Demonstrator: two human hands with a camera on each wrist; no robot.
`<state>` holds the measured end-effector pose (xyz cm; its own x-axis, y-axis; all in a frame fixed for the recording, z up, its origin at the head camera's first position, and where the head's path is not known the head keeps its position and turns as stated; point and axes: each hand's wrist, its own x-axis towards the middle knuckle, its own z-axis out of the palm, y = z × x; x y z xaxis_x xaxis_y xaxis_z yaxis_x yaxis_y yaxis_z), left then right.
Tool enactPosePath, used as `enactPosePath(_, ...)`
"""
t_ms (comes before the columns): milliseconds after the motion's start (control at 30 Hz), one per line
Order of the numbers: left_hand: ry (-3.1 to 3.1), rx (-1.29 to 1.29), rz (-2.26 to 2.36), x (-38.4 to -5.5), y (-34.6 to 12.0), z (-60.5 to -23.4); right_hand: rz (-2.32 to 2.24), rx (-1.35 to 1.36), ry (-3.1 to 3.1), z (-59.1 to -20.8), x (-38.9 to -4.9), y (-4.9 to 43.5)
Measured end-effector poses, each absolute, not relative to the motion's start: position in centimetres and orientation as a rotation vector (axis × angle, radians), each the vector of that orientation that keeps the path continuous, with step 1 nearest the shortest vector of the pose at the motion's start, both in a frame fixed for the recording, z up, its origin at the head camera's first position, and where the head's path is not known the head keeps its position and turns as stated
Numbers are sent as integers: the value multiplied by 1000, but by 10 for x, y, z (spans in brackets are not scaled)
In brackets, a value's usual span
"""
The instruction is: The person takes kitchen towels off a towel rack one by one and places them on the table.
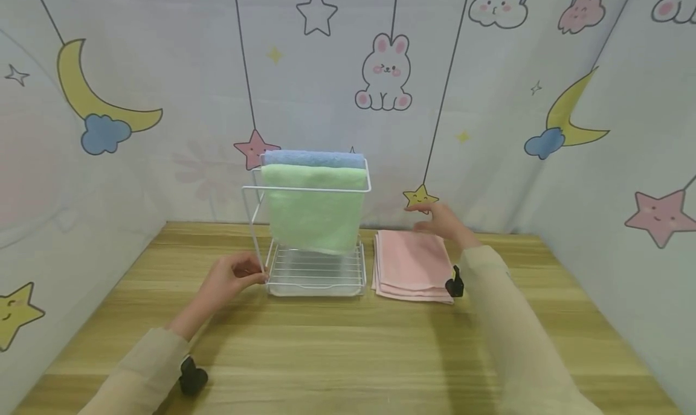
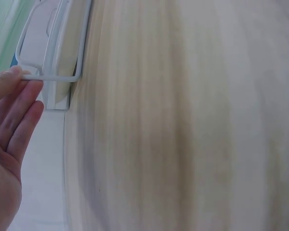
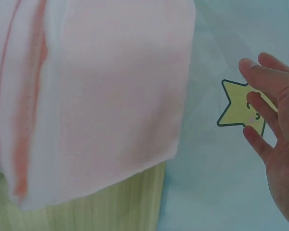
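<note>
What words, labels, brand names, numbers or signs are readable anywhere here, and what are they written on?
None: no word, label, brand, number or sign can be read in any view.
The white wire rack, light green cloth, light blue cloth and folded pink cloths show no lettering.
The small black wrist devices are too small to tell.

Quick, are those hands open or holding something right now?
Left hand: closed, pinching the white wire rack.
Right hand: open, holding nothing, near the pink cloths.
</note>
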<state>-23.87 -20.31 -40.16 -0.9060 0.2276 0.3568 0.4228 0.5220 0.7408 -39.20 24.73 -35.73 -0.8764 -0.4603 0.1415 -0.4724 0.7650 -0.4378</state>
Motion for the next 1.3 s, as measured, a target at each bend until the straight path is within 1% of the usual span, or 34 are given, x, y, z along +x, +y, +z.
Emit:
enactPosePath(167, -2543, -547, -1321, -238, -203, -400, 727, 834, -2863, -339, -392, 243)
enactPosePath(367, -2534, -556, -1334, -238, -203, -401, 729, 873, -2798, -308, -388, 235)
enactPosePath(600, -2537, -553, -1344, -237, -202, -401, 768, 868, -2714, -272, -384, 223)
enactPosePath(800, -2543, -548, -1325, -237, -202, -401, 820, 916, -2602, -246, -380, 210)
enactPosePath(1067, -2518, -527, -1364, -256, -211, -428, 868, 1004, -2499, -221, -368, 187)
enactPosePath(1300, -2516, -520, -1369, -259, -214, -432, 908, 1105, -2398, -211, -357, 158)
